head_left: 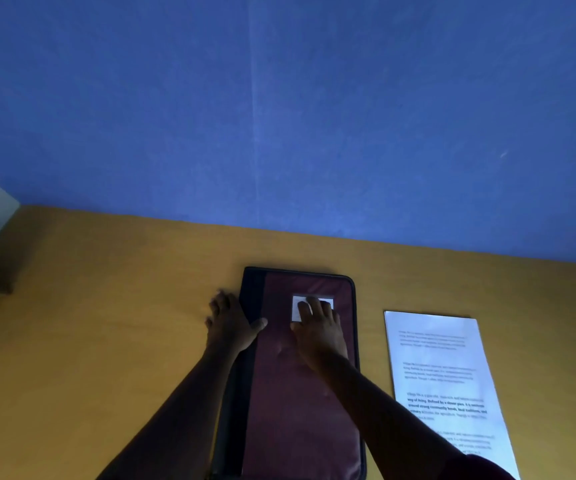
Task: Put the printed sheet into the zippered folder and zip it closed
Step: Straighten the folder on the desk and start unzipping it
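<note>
While the folder (300, 375) lay shut and flat on the desk (106, 341), both hands were laid on it. The left hand (229, 322) was set at the folder's left edge, its thumb on the dark spine strip and its fingers loosely spread over the desk just beside it; nothing was pinched. The right hand (317, 336) was pressed flat on the maroon cover, with straight fingers reaching onto the white label (295, 311). The sheet (442, 386) was seen lying apart on the desk, to the right of the folder, printed side up and not touched by either hand.

The step in hand was judged to be the opening of the folder, since the sheet had not yet been put in. The zip pull could not be made out in the dim light, so it would have to be found by touch along the dark edge. The cover should be held down by one hand while the pull is drawn round the corners by the other, slowly at each bend, so that the folder is not dragged toward the sheet.
</note>
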A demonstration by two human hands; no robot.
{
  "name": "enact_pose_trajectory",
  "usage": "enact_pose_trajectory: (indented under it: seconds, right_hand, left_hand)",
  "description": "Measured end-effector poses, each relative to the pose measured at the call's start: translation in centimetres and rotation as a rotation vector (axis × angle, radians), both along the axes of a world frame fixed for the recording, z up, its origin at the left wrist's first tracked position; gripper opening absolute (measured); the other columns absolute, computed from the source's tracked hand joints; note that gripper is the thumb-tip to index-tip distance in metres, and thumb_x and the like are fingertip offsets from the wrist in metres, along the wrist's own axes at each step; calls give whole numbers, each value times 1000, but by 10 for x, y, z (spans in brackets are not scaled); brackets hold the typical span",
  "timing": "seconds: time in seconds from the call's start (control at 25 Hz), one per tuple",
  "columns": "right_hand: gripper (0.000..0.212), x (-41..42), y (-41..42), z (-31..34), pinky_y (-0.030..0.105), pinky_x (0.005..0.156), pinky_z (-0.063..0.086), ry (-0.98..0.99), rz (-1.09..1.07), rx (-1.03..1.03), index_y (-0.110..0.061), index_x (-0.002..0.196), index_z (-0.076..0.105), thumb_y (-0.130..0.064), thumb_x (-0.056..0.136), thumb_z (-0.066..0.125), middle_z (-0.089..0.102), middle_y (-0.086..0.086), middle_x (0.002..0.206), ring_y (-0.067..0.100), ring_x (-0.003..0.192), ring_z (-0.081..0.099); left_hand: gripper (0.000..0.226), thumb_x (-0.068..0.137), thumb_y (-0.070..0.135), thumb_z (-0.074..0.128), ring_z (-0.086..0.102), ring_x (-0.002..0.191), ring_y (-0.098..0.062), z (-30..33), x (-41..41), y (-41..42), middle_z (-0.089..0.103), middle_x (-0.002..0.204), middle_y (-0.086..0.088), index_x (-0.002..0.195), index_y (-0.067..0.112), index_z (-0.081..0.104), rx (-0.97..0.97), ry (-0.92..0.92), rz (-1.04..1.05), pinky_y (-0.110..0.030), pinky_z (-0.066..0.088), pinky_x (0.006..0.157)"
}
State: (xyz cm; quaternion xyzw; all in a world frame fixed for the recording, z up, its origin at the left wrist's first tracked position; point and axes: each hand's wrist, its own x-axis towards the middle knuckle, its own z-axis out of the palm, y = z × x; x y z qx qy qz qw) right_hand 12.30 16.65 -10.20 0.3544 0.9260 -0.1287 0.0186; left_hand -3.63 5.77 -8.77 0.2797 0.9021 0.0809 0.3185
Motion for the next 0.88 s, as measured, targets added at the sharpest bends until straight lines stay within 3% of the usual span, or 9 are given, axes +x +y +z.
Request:
enact_pose_trajectory:
  seconds: [0.28, 0.44, 0.64, 0.88]
  right_hand:
    - [29, -19, 18, -2, 42, 88, 45, 32, -63, 48, -18, 120, 58, -29, 94, 53, 55, 6, 119, 30, 107, 52]
    - [27, -58, 44, 6, 42, 88, 41, 65, -88, -4, -14, 117, 58, -22, 91, 55, 53, 9, 122, 32, 111, 48]
    - [35, -115, 66, 14, 44, 93, 37, -70, -26, -82, -11, 117, 59, -37, 97, 46, 60, 10, 119, 33, 115, 46]
    - [50, -172, 61, 22, 49, 97, 33, -192, -154, -218, -13, 105, 65, -57, 87, 50, 66, 9, 112, 31, 116, 50]
  left_hand:
    - [112, 86, 58, 63, -2, 151, -40, 7, -2, 10, -10, 163, -23, 154, -2, -3, -44, 4, 1, -55, 26, 118]
    - [109, 80, 58, 71, 12, 149, -42, 13, -9, 18, 7, 161, -27, 152, -5, 17, -79, 13, -26, -47, 36, 114]
    - [115, 80, 52, 74, 2, 150, -43, 9, -9, 20, -2, 161, -28, 153, -5, 6, -67, -3, 14, -51, 34, 116]
    - [117, 78, 51, 76, 6, 150, -44, 6, -10, 22, 2, 161, -29, 152, -7, 7, -69, 5, 23, -53, 36, 113]
